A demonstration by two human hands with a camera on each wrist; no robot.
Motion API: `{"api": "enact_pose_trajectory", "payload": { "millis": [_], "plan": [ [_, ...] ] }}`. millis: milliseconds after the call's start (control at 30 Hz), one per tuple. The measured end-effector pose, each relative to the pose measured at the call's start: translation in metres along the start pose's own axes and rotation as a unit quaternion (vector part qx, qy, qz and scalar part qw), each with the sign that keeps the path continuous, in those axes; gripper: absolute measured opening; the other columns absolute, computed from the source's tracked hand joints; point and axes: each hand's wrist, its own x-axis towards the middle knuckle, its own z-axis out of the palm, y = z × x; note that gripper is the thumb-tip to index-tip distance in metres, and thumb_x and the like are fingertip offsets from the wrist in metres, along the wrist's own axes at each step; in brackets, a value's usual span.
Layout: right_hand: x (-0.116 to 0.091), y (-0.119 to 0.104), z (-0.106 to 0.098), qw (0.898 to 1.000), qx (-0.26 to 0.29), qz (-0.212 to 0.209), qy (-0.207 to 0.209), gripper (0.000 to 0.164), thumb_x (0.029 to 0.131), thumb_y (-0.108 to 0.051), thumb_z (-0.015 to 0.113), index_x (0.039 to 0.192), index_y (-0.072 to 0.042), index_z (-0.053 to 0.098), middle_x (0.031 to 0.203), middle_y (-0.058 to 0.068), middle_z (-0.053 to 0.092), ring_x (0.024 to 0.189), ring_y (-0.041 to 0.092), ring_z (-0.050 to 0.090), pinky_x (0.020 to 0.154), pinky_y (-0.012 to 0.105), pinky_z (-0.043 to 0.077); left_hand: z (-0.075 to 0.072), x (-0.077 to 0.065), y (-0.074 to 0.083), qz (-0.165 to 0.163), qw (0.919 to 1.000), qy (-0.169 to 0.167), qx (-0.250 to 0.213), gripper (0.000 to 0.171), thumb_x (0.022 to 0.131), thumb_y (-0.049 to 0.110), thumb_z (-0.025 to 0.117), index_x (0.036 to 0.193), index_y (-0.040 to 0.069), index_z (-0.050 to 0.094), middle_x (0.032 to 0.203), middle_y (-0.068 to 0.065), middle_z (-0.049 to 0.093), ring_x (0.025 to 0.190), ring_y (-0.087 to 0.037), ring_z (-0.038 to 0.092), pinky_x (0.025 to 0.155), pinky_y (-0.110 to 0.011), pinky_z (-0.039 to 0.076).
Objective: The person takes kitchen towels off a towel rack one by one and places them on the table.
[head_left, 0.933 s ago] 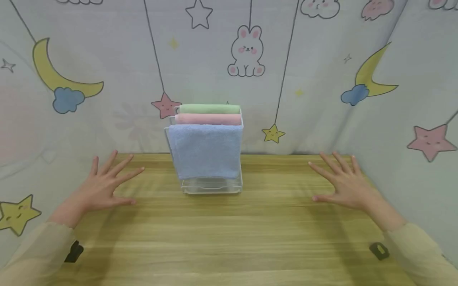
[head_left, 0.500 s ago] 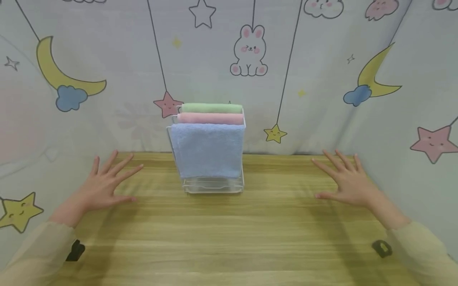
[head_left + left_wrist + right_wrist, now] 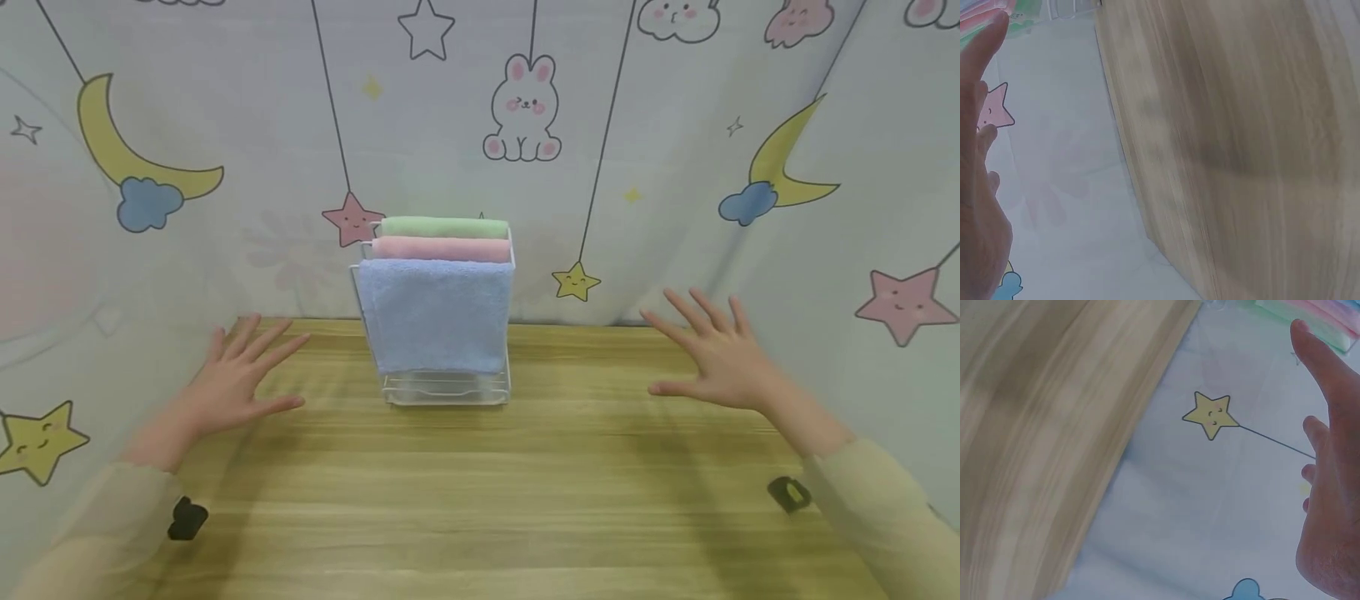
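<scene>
Left hand (image 3: 225, 390) and right hand (image 3: 726, 363) both have fingers splayed wide, probably hovering over the tabletop (image 3: 465, 500), hard to say from this angle. White wire rack (image 3: 447, 403) sits between them, well apart from both, blue towel (image 3: 437, 317) hung frontmost, then pink towel (image 3: 441, 249), green towel (image 3: 445, 227).

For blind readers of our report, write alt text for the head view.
A blue cloth, pink cloth and green cloth hang on a white rack on a wood-grained table, between a left hand and right hand, both empty, fingers spread. Behind is a cartoon-printed backdrop.
</scene>
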Motion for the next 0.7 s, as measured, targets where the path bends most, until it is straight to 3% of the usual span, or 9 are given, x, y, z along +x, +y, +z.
{"api": "enact_pose_trajectory", "payload": {
  "millis": [233, 500, 700],
  "plan": [
    [0.015, -0.006, -0.013, 1.000, -0.001, -0.023, 0.016, 0.098, 0.078, -0.066, 0.071, 0.157, -0.035, 0.022, 0.167, 0.010, 0.012, 0.154, 0.039, 0.003, 0.113, 0.077, 0.002, 0.007, 0.008, 0.010, -0.010, 0.9984, 0.015, -0.054, 0.086, 0.084, 0.049, 0.073, 0.155, 0.026, 0.030, 0.164, -0.013, 0.023, 0.151, -0.049, 0.010, 0.111, -0.078, -0.005],
    [0.037, -0.015, -0.028, 0.998, -0.003, -0.046, 0.032, 0.098, 0.078, -0.064, 0.071, 0.157, -0.036, 0.021, 0.167, 0.010, 0.011, 0.152, 0.042, 0.007, 0.116, 0.072, -0.001, 0.026, 0.017, 0.019, -0.022, 0.9907, 0.031, -0.131, 0.086, 0.085, 0.040, 0.076, 0.156, 0.027, 0.028, 0.159, -0.020, 0.032, 0.144, -0.054, 0.024, 0.108, -0.081, 0.010],
    [0.055, -0.025, -0.045, 0.997, 0.005, -0.064, 0.046, 0.098, 0.079, -0.061, 0.073, 0.157, -0.035, 0.020, 0.167, 0.011, 0.011, 0.152, 0.041, 0.006, 0.115, 0.073, 0.000, 0.042, 0.026, 0.025, -0.006, 0.9837, 0.061, -0.169, 0.082, 0.085, 0.026, 0.078, 0.154, 0.019, 0.035, 0.153, -0.022, 0.042, 0.137, -0.049, 0.040, 0.105, -0.071, 0.033]
  ]
}}
